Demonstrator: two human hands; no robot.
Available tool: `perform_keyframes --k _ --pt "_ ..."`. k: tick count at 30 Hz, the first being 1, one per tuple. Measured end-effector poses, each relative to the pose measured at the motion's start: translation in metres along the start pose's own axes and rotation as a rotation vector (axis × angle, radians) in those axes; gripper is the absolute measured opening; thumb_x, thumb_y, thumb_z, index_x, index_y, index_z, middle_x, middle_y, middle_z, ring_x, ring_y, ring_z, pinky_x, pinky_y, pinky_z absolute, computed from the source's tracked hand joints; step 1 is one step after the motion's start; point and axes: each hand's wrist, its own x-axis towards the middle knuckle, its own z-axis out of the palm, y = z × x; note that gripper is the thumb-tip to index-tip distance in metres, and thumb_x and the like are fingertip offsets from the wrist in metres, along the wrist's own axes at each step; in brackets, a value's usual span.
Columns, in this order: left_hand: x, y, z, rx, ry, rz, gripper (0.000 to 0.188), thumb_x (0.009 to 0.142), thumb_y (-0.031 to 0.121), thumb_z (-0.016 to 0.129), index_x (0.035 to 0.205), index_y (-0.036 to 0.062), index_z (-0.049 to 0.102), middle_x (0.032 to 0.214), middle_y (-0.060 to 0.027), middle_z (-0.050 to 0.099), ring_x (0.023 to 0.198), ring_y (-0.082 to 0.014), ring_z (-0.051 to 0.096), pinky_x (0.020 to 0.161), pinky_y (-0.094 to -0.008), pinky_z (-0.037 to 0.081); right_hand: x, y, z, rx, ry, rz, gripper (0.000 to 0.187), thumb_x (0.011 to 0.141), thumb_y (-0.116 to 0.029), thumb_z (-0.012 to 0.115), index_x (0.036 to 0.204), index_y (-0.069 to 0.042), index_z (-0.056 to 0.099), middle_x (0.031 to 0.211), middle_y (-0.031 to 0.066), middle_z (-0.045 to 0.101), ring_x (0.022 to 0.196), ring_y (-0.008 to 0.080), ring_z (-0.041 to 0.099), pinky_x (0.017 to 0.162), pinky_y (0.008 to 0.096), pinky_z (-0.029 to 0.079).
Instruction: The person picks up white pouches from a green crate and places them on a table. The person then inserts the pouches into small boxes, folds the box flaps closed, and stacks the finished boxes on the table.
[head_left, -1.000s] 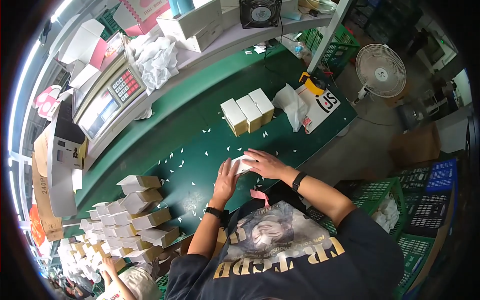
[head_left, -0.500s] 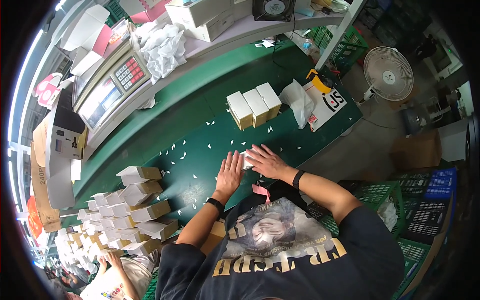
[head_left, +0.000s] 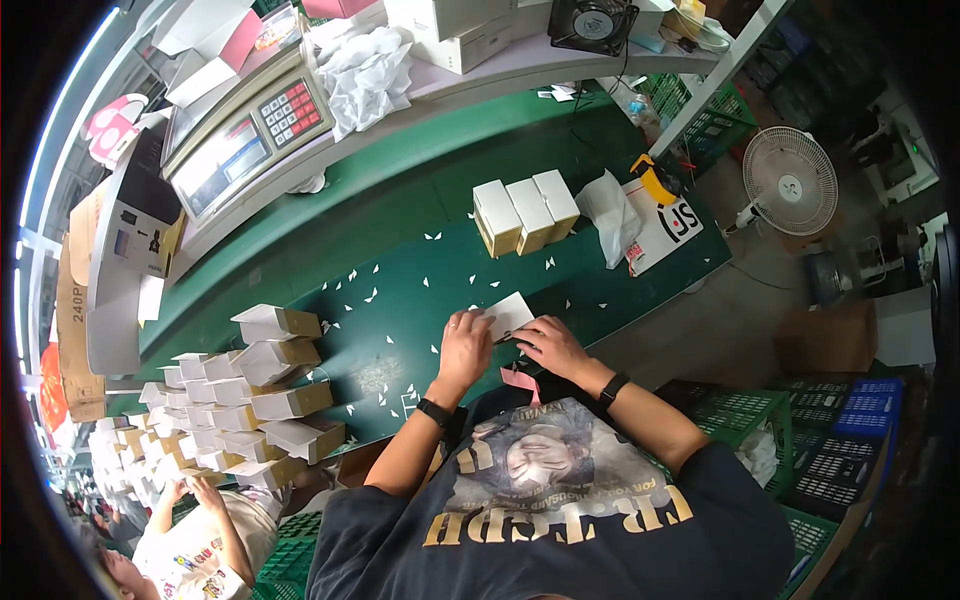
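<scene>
Between my hands, near the table's front edge, is a small white carton [head_left: 511, 312] that looks flat. My left hand [head_left: 466, 347] has its fingers curled over the carton's left side. At the near right corner, the bent fingers of my right hand [head_left: 553, 346] grip it. The fingers partly hide its near edge, where a dark gap shows. Beyond my hands, three closed white boxes [head_left: 503, 212] with tan sides stand side by side. Small white paper scraps [head_left: 371, 296] lie scattered over the green table [head_left: 380, 350].
Several open-flapped cartons [head_left: 292, 402] stand in rows at left, near another person [head_left: 215, 535]. A scale [head_left: 243, 150] sits on the raised shelf. At right are a plastic bag [head_left: 611, 215], a yellow-and-black tape dispenser [head_left: 655, 180], a fan [head_left: 790, 185] and green crates [head_left: 735, 410].
My hands have gone from lying flat over the carton to gripping its edges with bent fingers. More of the carton now shows. The whole view has shifted slightly.
</scene>
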Motion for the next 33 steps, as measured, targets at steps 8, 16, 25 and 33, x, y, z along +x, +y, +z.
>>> perform_keyframes --k 8,16,25,33 --pt "0.007 0.015 0.013 0.033 0.017 0.061 0.015 0.080 0.021 0.072 0.092 0.0116 0.071 0.098 -0.0037 0.066 0.092 -0.0258 0.061 0.078 -0.0402 0.050 -0.004 0.008 0.015 -0.063 0.042 -0.047 0.013 0.079 -0.012 0.073 0.090 -0.009 0.068 0.096 0.0027 0.065 0.097 0.0242 0.061 0.089 0.0386 0.049" --pt "0.006 0.006 0.017 -0.681 0.082 -0.615 0.017 0.083 0.014 0.072 0.099 0.0076 0.073 0.095 -0.0072 0.071 0.095 -0.0289 0.065 0.086 -0.0433 0.051 -0.005 0.008 0.015 0.119 0.056 0.105 0.014 0.083 -0.017 0.075 0.092 -0.009 0.068 0.096 0.0050 0.067 0.094 0.0256 0.064 0.082 0.0379 0.051" --pt "0.007 -0.023 -0.003 -0.017 -0.062 -0.029 0.074 0.079 0.030 0.078 0.140 0.0018 0.047 0.121 -0.0201 0.063 0.107 -0.0380 0.064 0.092 -0.0433 0.054 0.001 0.021 0.026 0.814 -0.378 0.989 0.047 0.098 -0.047 0.061 0.107 -0.002 0.067 0.105 0.0081 0.071 0.095 0.0191 0.069 0.076 0.0347 0.056" --pt "-0.007 -0.007 0.011 -0.061 -0.225 -0.223 0.085 0.072 0.039 0.083 0.140 0.0034 0.048 0.115 -0.0194 0.063 0.106 -0.0372 0.064 0.089 -0.0427 0.055 0.024 -0.002 0.028 1.040 -0.419 1.201 0.053 0.098 -0.053 0.057 0.106 -0.001 0.066 0.097 0.0074 0.070 0.087 0.0189 0.068 0.072 0.0318 0.057"
